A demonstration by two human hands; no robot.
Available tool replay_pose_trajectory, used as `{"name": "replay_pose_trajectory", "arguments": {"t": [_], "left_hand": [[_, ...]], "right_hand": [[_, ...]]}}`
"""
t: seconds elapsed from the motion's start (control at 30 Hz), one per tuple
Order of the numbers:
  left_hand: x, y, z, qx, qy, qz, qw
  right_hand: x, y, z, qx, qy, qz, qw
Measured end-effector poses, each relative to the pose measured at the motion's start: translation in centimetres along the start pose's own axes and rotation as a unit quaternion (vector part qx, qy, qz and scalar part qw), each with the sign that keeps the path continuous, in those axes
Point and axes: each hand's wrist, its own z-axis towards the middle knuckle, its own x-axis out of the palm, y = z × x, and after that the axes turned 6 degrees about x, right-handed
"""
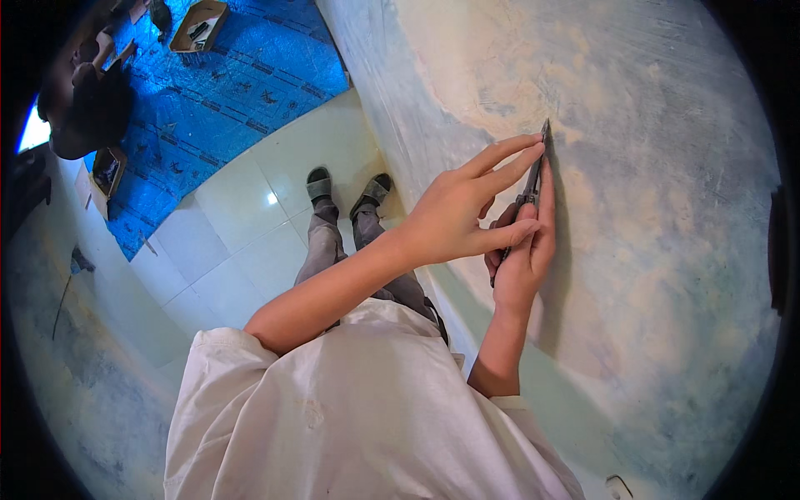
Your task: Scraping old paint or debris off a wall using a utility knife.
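My right hand (522, 262) grips a slim dark metal hand tool (533, 178) with a narrow pointed end aimed away from me. Whether that end is a knife blade or closed jaws is hard to tell. My left hand (456, 206) reaches across, its index and middle fingertips resting on the tool close below the point. The left thumb is spread apart and overlaps the right thumb. Both hands are close to a wall (637, 206) with patchy blue-grey and cream paint or plaster, on which the right arm casts a shadow. Part of the handle is hidden by fingers.
Pale floor tiles (231, 212) lie under my sandalled feet (347, 190). Beyond is a blue printed plastic sheet (250, 81) with a shallow tray (215, 28) of small items and another box (107, 172). A person in dark clothing (94, 106) is at the upper left.
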Motion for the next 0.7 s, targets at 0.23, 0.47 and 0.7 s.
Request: {"name": "replay_pose_trajectory", "arguments": {"t": [0.23, 0.47, 0.7], "left_hand": [[-0.1, -0.9, -0.1, -0.022, 0.034, 0.010, 0.999], [-0.3, -1.5, 0.1, -0.016, 0.042, 0.041, 0.998], [-1.4, -0.8, 0.8, -0.080, 0.031, 0.002, 0.996]], "right_hand": [[-0.5, -0.5, 0.1, -0.027, 0.005, -0.011, 1.000], [-0.7, 0.6, 0.2, 0.006, 0.006, -0.005, 1.000], [0.6, 1.0, 1.9, -0.027, 0.038, -0.007, 0.999]]}}
